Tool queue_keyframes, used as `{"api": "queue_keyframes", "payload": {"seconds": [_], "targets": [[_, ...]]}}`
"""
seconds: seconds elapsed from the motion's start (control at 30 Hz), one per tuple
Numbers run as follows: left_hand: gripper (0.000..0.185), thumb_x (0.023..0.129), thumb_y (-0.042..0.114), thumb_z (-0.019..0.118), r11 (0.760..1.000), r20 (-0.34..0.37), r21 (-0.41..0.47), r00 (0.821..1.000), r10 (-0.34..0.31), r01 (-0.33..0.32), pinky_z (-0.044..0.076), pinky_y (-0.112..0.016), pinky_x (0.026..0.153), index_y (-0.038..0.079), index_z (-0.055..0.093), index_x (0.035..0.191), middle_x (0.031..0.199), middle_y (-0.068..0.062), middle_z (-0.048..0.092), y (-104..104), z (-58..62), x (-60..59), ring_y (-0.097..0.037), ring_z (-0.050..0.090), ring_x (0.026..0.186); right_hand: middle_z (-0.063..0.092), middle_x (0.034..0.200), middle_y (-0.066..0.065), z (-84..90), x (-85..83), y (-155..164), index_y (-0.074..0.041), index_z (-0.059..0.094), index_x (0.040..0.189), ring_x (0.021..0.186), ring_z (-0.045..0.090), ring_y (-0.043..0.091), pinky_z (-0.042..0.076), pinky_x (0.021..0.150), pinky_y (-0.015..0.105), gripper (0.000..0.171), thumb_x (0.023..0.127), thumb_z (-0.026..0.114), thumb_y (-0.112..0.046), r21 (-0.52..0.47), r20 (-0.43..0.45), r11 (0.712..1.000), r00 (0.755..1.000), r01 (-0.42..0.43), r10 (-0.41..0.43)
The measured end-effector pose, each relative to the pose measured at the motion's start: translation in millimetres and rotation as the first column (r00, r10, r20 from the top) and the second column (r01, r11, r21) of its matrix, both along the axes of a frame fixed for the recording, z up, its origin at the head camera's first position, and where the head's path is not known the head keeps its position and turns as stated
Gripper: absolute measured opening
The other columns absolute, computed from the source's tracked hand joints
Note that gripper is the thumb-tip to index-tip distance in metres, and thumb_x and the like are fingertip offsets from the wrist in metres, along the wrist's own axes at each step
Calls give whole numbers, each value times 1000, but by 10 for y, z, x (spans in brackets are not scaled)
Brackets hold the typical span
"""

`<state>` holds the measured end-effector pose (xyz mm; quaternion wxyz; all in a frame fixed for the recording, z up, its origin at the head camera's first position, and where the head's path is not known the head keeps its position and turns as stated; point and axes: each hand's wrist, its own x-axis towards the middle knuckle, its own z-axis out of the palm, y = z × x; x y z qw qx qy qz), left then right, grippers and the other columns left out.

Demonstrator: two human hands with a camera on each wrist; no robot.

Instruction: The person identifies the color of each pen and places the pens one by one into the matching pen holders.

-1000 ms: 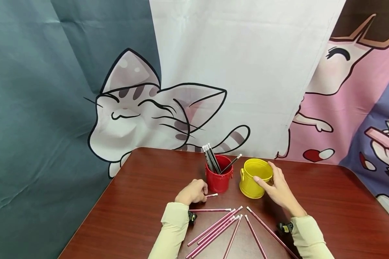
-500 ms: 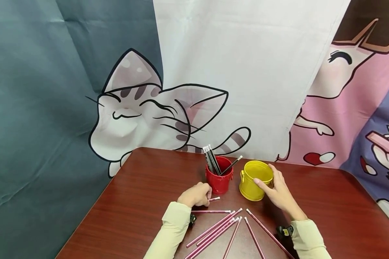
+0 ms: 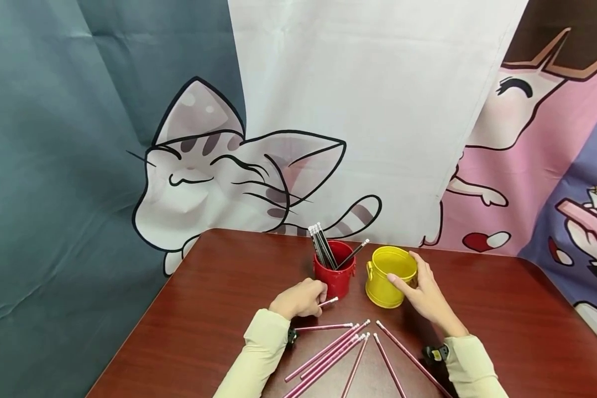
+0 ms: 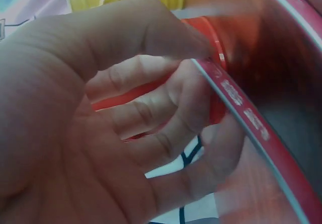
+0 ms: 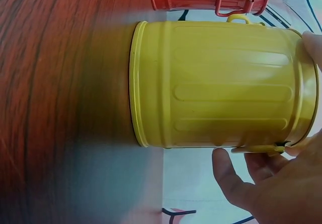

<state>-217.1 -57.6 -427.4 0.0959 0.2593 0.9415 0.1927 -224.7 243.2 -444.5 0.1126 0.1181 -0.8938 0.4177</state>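
My left hand [image 3: 298, 298] grips one pink pencil [image 3: 326, 302], its white end pointing at the red tin cup [image 3: 334, 276]; in the left wrist view the pencil [image 4: 251, 126] runs across my curled fingers [image 4: 151, 113] near the red cup [image 4: 209, 38]. The red cup holds several dark pencils [image 3: 320, 247]. My right hand [image 3: 420, 293] is wrapped around the yellow tin cup [image 3: 390, 276], thumb in front, fingers behind. The right wrist view shows the yellow cup [image 5: 221, 83] with my fingers [image 5: 236, 178] at its rim.
Several pink pencils [image 3: 338, 348] lie fanned on the dark red wooden table [image 3: 204, 320] in front of the cups. A cartoon cat curtain [image 3: 219, 171] hangs behind the table's far edge. The table's left edge runs diagonally by my left sleeve [image 3: 258, 359].
My left hand has lifted the pink pencil's end slightly and edged toward the red cup. The right hand stays on the yellow cup.
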Motion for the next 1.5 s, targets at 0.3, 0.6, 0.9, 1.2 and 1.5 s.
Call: {"api": "queue_keyframes", "payload": {"seconds": [0.3,0.6,0.9,1.2,1.5], "targets": [[20,70,4,69,995,-65,78,996,-61,66,40,-17,54,12,55,80,66,6,50,-20,61,-32,-5,45,60,29,133,26,-5,-1,-2,-4,17,143,119,31,39,28,95,62,85,83,64,-40,-4,-6,1000,1000,-4,4],[20,69,7,67,982,-200,152,977,-76,108,40,-14,58,14,55,84,72,5,54,-44,155,-17,-4,47,65,30,133,26,-9,-11,-3,-4,16,144,120,32,39,28,96,62,85,83,64,-40,-4,-7,1000,1000,-1,1],[19,68,5,62,955,-294,242,951,-94,169,40,-11,59,14,55,84,74,5,54,-75,190,10,-4,48,66,30,133,26,-7,-11,-3,-5,16,144,119,32,39,29,95,62,85,83,64,-40,-6,-4,1000,1000,-4,4],[18,74,4,61,925,-359,331,931,-61,188,44,-11,66,10,58,90,81,3,56,-85,307,80,-7,52,73,30,132,26,-22,-10,-4,-6,16,144,118,32,40,29,94,62,84,84,63,-40,1,0,1000,1000,-3,3],[17,74,3,60,886,-442,410,897,-14,216,47,-15,65,9,58,89,81,3,54,-69,359,82,-10,54,74,32,131,26,-19,-19,4,-5,17,143,115,36,38,31,94,59,83,83,65,-38,-5,-19,1000,1000,-4,4]]}}
